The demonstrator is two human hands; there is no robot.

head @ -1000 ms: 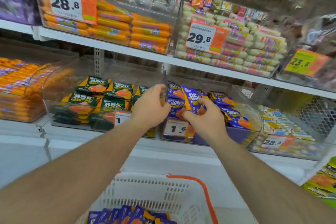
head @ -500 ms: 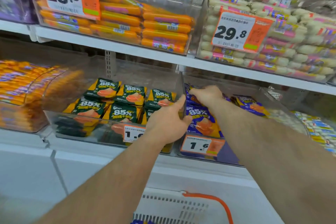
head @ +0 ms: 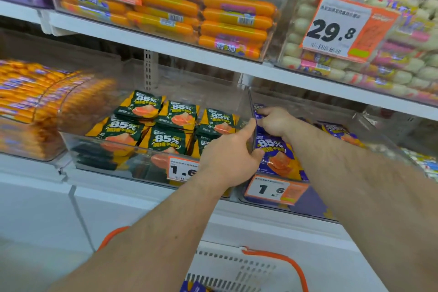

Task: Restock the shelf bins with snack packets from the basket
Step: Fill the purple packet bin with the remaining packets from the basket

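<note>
Restocking the blue-packet bin (head: 308, 199), the clear one with the right-hand 1.6 price tag (head: 276, 189), taken as landmark here. Right hand (head: 276, 121) reaches deep into that bin's back left corner, fingers curled down onto blue snack packets (head: 276, 156); whether its grip pinches a packet or only presses the stack, cannot tell, fingertips hidden. Left hand (head: 228, 152) sits at the bin's left wall, index finger straight along the clear divider, thumb on the bin side touching the front blue packet; its grip looks spread, bracing rather than holding. Green packets (head: 166, 125) fill the neighbouring bin just left. Basket (head: 237, 268) is below the bin, white with an orange handle, a few blue packets showing at its bottom edge. Packets judged light, thin, soft foil pouches, slippery on each other, likely to slide or fan out; best taken by pinching the flat faces near an edge, or as a small squeezed stack. Against the frame half a second earlier: both hands are in much the same spots, the camera is closer to the shelf, and more of the basket is in view.
</note>
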